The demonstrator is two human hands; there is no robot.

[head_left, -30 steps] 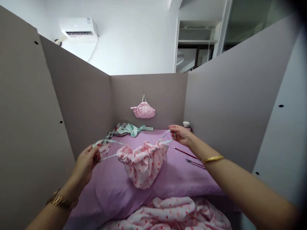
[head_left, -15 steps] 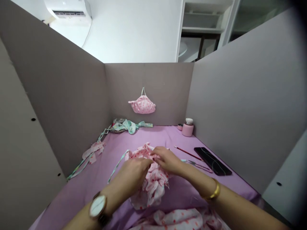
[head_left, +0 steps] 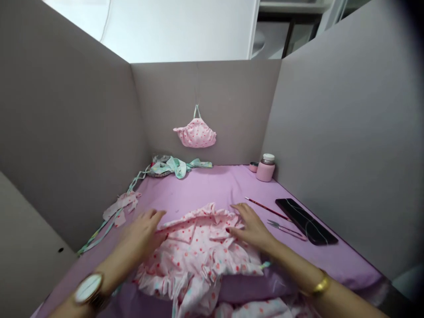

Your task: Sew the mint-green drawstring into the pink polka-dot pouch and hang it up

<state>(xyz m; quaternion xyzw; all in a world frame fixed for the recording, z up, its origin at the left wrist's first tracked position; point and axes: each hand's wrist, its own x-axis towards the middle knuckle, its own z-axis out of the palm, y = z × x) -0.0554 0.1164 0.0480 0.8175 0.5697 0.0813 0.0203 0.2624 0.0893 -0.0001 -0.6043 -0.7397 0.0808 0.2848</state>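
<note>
A pink garment (head_left: 198, 247) with red dots and gathered edges lies spread on the purple cloth before me. My left hand (head_left: 144, 232), slightly blurred, is at its left edge with thumb and fingers apart. On the right side, my right hand (head_left: 251, 227) rests at the upper edge, its fingers spread and the thumb over the fabric. A mint tie end (head_left: 266, 265) pokes out under my right wrist. More dotted pink fabric (head_left: 261, 308) lies at the near edge, partly cut off by the frame.
Scissors (head_left: 286, 229), a red pencil (head_left: 266, 208) and a black phone (head_left: 306, 221) lie to the right. A pink jar (head_left: 265, 168) stands at the back right. Mint fabric strips (head_left: 179, 168) and pink scraps (head_left: 122, 206) lie left. A small dotted piece (head_left: 197, 133) hangs on the grey back panel.
My hands were together on the bunched garment; they have moved apart to its two sides. The garment now lies wider and flatter. The view has tilted down.
</note>
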